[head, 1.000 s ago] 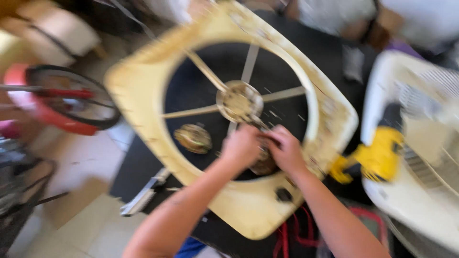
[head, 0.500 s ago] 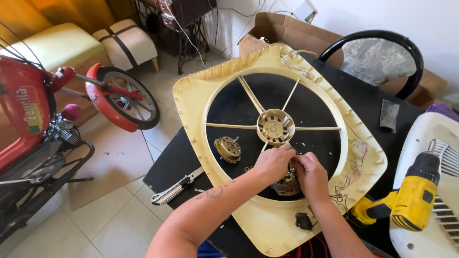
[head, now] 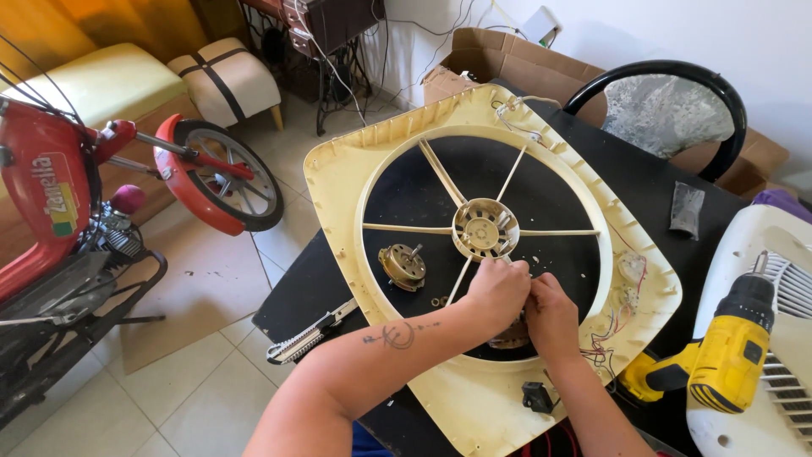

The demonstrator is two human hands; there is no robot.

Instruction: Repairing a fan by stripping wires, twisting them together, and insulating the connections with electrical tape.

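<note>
Since the earlier frame the view has pulled back and steadied: the fan frame [head: 474,398] now sits lower and more centred, and both hands have kept their place at its near inner rim.

That cream frame lies flat on the black table [head: 651,186], set cornerwise like a diamond, one corner toward the far wall and one toward the near edge. Thin spokes run from its round hub [head: 484,228] out to the ring, one pair lying left to right.

Left hand [head: 499,292] comes in from the near left, forearm angled up and right, fingers curled down just near the hub. Right hand [head: 551,315] touches it on the right, knuckles up, fingers bent inward. Both are closed around a small brownish part [head: 510,336] lying inside the ring, mostly hidden beneath them; how tightly they hold it I cannot tell.

A loose motor [head: 401,266] lies inside the ring to the left, apart from the hands. A yellow drill [head: 719,360] rests at the right, beside a white grille [head: 782,288]. A red motorbike [head: 51,195] stands on the floor at far left.
</note>
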